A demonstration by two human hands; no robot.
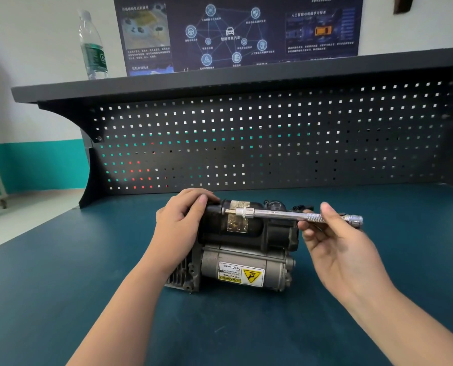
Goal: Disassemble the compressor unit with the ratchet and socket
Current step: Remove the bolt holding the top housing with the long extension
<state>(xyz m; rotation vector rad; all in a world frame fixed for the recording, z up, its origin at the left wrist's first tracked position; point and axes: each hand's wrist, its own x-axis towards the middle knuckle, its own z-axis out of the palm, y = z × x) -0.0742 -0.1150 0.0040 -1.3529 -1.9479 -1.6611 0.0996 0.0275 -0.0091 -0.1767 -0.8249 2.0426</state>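
The compressor unit lies on the dark blue bench top, with a black cylinder on its far side and a grey motor body carrying a yellow warning label nearer me. My left hand grips the left end of the black cylinder. My right hand pinches the knurled part of a long silver extension bar. The bar lies level above the unit, a socket with a bit at its left tip pointing toward my left hand. A chrome end piece sits at the bar's right end.
A black pegboard back panel rises behind the bench under a dark shelf. A plastic water bottle stands on the shelf at the left. A dark poster hangs on the wall. The bench's left edge runs diagonally.
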